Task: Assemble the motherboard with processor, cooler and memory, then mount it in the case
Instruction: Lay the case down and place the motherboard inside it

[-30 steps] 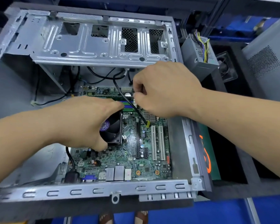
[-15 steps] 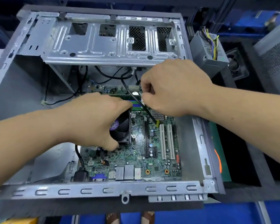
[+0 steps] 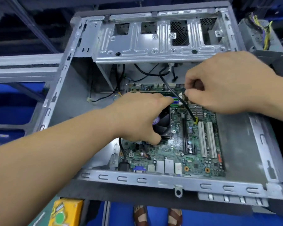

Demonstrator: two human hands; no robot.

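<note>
With the motherboard [image 3: 183, 150] already lying flat on the floor of the case [image 3: 153, 178], main worry now the cabling, not the seating.

Left hand [image 3: 137, 118] draped over the cooler [image 3: 163, 126], near the board's centre-left; fingers curled down round the fan housing, thumb tucked under its near edge. Looks like a steadying hold on the cooler, though contact under the palm hidden.

Right hand [image 3: 225, 84] at the board's far-right corner, thumb and forefinger pinched narrow. What sits in the pinch not clear: possibly a small connector or the black cable [image 3: 178, 97], cannot tell which.

Black cable running from under the drive cage [image 3: 153, 38] diagonally across the board, over the memory slots [image 3: 175, 100], ending at a yellow plug [image 3: 195, 121] just beside the white expansion slots [image 3: 206, 139].

Risks, judged:
- Tug on the cable could unseat the yellow plug or bend its header pins.
- Slack cable could sag toward the cooler fan and foul the blades later.
- Weight on the cooler could flex the board if not yet screwed down; screws not discernible.
- Sharp stamped edges of the drive cage close to the right wrist.

Against half a second back: both hands in the same places relative to the board, same postures, cable along the same line. Head swung left and a little back; whole case sits further right in view, yellow box [image 3: 67, 212] now showing beyond the case's near-left corner.
</note>
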